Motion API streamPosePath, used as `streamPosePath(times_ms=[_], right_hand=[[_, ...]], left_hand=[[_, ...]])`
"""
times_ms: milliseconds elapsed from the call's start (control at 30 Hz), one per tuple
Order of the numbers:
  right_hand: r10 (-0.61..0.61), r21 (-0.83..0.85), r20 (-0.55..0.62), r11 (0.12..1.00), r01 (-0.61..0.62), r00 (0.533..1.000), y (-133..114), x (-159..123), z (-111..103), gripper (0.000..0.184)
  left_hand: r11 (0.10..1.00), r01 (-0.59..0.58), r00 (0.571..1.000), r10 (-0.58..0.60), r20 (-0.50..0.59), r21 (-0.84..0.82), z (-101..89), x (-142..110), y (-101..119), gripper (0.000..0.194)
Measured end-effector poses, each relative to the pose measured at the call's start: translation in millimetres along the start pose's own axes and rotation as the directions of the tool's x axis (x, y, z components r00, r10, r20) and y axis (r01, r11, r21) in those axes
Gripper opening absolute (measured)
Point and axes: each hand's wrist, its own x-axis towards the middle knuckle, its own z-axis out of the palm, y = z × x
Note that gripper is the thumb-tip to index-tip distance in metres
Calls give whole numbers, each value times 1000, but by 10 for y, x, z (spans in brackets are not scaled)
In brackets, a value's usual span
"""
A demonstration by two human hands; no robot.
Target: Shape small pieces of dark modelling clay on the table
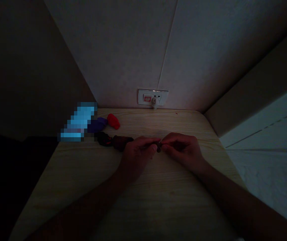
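Note:
My left hand [138,154] is closed, with thumb and fingertips pinching a small dark piece [158,146]. From the right, my right hand [183,149] pinches at the same piece, its thumb and forefinger meeting there. In the dim light I cannot make out what the piece is. Just left of my left hand lies a dark reddish-brown lump [120,142], partly hidden by the knuckles. Beside it is a black lump [104,138] with some red showing. Behind these sit a purple lump [98,124] and a smaller smooth red lump [113,121].
The light wooden tabletop [143,194] meets a pale wall at the back. On the wall is a socket plate [143,99] with a red switch and a plug [154,102]. A bright, pixelated rectangle [79,120] lies at the left edge. White panelling [266,127] stands at right.

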Motion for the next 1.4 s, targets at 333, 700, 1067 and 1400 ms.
streamPosePath(times_ms=[333, 700, 1067, 1400], right_hand=[[-3, 38, 2, 999, 3, 1000, 14, 0, 5, 11], [113, 55, -19, 992, -111, 993, 36, 4, -4, 9], [68, -46, 4, 997, -68, 998, 15, -18, -2, 8], [76, -57, -75, 995, -80, 994, 15, -26, 35, 12]], left_hand=[[999, -34, 999, 34, 10, -5, -8, -5, -20, 23], [999, -44, 999, 44, -18, -26, 6, -12, -35, 26], [999, 27, 999, -28, -25, -27, 22, 8, 8, 17], [999, 43, 998, -43, -51, -8, 35, 21, -7, 17]])
